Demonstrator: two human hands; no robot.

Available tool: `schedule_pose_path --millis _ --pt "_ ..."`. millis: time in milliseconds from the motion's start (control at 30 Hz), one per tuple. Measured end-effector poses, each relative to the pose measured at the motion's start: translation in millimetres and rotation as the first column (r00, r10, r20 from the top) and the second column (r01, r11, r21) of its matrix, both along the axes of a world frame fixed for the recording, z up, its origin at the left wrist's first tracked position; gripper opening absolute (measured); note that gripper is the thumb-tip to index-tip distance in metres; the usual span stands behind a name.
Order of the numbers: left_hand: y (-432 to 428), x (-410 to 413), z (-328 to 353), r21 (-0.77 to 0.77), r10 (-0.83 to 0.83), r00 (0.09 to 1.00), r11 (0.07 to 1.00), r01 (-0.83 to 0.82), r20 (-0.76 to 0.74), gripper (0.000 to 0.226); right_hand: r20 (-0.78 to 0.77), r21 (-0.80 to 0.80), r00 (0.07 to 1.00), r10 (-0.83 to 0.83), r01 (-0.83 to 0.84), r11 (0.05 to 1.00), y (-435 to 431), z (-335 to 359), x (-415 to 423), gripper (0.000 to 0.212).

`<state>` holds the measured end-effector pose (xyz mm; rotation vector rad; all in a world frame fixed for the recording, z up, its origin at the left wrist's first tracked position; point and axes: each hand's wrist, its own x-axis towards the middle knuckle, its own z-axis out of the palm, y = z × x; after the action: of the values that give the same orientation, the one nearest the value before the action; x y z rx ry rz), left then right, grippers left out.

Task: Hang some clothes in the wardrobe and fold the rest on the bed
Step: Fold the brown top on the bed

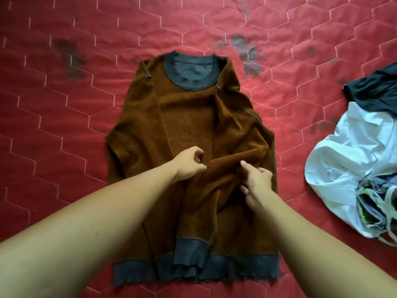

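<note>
Nearest me, the grey ribbed hem of the brown fleece sweatshirt (pixel 189 130) lies square to the near side of the red quilted bedspread (pixel 64 117), with one grey cuff (pixel 189 253) resting on it. That sleeve is folded in over the body, probably to narrow the garment before it is doubled up.

Just beyond, both hands meet on a raised ridge of sleeve cloth across the middle. The left hand (pixel 189 165) has its fingers curled and pinches the end of the ridge. The right hand (pixel 256 186) takes the cloth between forefinger and thumb, seemingly to draw it flat so the fold sits neatly.

Farther off, the grey collar (pixel 189 82) points toward the bed's far side, and the sweatshirt lies flat in the middle of the bedspread.

Toward the right side waits a heap: a rumpled white garment (pixel 343 158), a black one (pixel 373 89) behind it, and a patterned piece (pixel 378 203) nearer. They are well apart from the sweatshirt, likely to keep the folding space free.
</note>
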<state>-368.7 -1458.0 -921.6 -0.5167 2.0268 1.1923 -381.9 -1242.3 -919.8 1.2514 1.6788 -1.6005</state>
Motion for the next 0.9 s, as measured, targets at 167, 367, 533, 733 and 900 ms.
schedule_pose_path --millis 167,367,533,733,900 --pt "14.3 -42.0 -13.5 0.070 0.185 0.982 0.981 -0.181 -0.041 0.056 -0.010 -0.198 0.997 -0.082 0.078 0.977 9.4 -3.4 -50.3 0.029" --pt "20.4 -113.9 -21.7 0.228 0.474 0.879 0.862 -0.453 -0.045 0.071 0.051 -0.333 0.977 -0.208 0.213 0.918 18.6 -0.2 -109.5 0.040" --pt "38.5 -178.7 -15.3 0.289 0.548 0.836 0.805 -0.518 -0.027 0.029 -0.015 -0.251 0.959 -0.284 0.271 0.929 32.3 0.3 -145.9 0.028" --pt "57.7 -246.7 -0.2 0.518 0.650 0.759 0.658 -0.547 -0.024 0.052 -0.170 -0.099 0.982 -0.086 0.070 0.993 54.7 -5.0 -166.3 0.036" --pt "42.6 -242.7 -15.1 0.228 0.377 0.900 0.916 -0.329 -0.217 0.080 0.034 0.804 0.611 0.791 -0.487 0.342 45.9 -8.1 -166.8 0.041"
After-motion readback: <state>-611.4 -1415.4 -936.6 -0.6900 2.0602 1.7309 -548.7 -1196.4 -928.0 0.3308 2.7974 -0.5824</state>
